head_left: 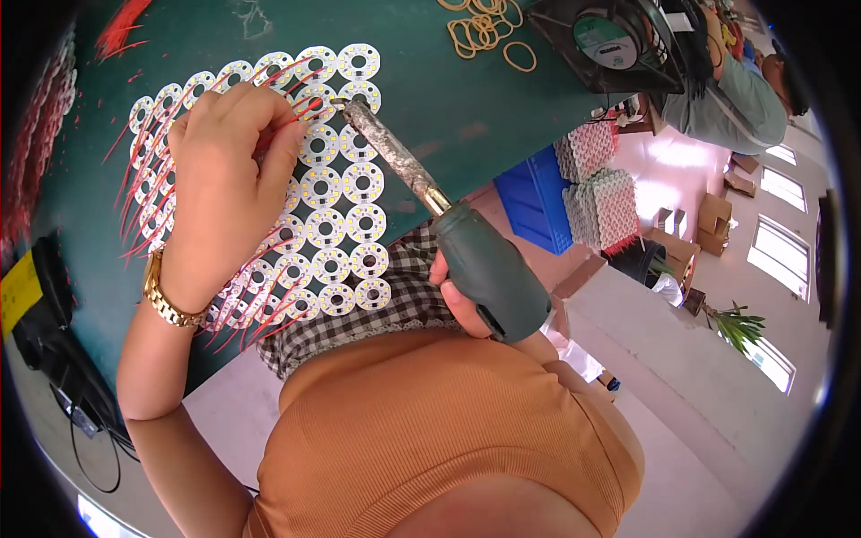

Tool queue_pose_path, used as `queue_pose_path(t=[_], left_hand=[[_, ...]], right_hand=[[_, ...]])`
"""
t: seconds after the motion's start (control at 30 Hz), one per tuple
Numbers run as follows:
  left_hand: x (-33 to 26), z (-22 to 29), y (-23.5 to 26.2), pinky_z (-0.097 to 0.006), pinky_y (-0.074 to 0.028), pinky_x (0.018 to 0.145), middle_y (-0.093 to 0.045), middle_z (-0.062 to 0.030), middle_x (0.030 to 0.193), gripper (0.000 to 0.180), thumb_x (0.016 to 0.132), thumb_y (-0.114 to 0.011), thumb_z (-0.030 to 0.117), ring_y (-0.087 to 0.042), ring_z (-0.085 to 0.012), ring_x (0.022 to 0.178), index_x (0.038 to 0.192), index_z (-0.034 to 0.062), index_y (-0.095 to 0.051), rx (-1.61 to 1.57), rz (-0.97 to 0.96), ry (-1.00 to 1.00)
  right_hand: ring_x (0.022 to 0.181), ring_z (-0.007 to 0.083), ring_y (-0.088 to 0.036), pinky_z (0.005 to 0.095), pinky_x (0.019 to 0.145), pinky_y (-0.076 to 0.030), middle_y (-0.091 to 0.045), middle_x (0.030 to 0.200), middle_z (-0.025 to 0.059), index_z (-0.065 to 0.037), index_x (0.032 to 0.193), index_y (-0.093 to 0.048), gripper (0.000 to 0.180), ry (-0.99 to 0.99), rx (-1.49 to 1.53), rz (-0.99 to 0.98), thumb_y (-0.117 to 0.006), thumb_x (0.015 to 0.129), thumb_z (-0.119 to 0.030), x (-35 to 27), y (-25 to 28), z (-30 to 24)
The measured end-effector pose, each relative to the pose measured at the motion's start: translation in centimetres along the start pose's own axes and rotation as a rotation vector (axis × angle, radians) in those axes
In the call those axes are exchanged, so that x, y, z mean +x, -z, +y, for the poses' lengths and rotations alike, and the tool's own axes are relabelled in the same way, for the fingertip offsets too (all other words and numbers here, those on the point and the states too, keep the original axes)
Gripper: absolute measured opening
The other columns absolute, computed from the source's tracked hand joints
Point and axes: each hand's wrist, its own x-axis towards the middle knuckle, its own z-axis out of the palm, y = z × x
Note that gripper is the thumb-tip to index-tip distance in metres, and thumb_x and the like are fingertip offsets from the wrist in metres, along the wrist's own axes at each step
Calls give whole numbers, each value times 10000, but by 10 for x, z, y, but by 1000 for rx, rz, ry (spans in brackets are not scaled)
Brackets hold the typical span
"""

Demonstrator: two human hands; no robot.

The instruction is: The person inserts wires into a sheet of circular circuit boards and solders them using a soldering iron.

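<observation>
A panel of round white LED boards (346,182), joined in rows, lies on the green tabletop (430,117). Many thin red wires trail from its left and lower boards. Over its upper left part rests my left hand (224,161), thumb and fingers pinched on a red wire (308,109) that points toward a board in the second row. My right hand (462,303) is closed round the dark green handle of a soldering iron (493,273), its fingers partly hidden behind it. The iron's worn metal barrel slants up and left, its tip close to the wire's end; whether they touch I cannot tell.
Tan rubber bands (475,34) and a black fan (619,40) sit at the table's far side. A blue crate (534,204) stands right of the table beside stacked LED panels (599,211). Red wires (118,31) lie far left. A person (740,103) is at upper right.
</observation>
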Motion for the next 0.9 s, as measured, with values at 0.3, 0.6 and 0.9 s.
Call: queue_pose_path(t=[0.3,0.6,0.9], left_hand=[[1,1,-2,-385,-348,765,-583,-21,790,75,821,-664,86,-522,-227,767,819,91,-589,49,-3,-16],[1,1,-3,-391,-342,742,-565,-21,772,87,823,-657,90,-513,-233,756,803,97,-573,83,15,-34],[0,2,-4,-387,-344,749,-564,-8,737,96,818,-668,104,-517,-223,748,790,109,-576,96,47,-55]], right_hand=[[715,281,-646,361,612,-509,-664,885,90,-38,1051,-625,466,84,-167,9,-790,670,-248,-7,-8,22],[843,153,-583,264,711,-488,-612,969,85,-3,1081,-597,289,-679,1203,53,-696,823,-90,-29,-3,47],[755,168,-576,288,656,-469,-594,891,100,18,1087,-563,287,31,89,-43,-644,840,-103,7,1,-8]])
